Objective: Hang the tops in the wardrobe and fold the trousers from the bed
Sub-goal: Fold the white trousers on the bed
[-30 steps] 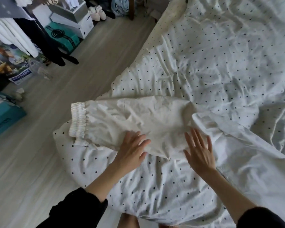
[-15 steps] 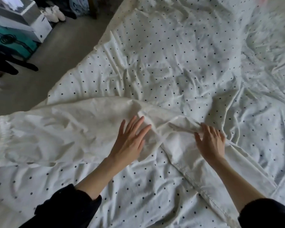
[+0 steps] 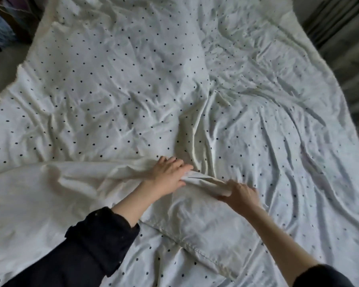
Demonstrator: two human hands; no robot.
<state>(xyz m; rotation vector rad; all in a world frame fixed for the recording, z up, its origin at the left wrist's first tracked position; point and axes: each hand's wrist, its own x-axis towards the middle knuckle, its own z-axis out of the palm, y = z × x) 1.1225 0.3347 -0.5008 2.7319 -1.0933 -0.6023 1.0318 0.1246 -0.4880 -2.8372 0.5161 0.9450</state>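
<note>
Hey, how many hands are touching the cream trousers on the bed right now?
2. The left hand lies on the cream trousers near the middle of the spotted duvet; the right hand grips a fold of them just beside it.

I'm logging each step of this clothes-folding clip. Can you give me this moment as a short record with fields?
surface: bed with dotted duvet
garment: cream trousers spread on the duvet, creased, not yet folded
left hand: fingers on a bunched ridge of the trousers
right hand: grips the same ridge from the other side
sleeves: dark, pushed up the forearms
tops: none in view
</note>
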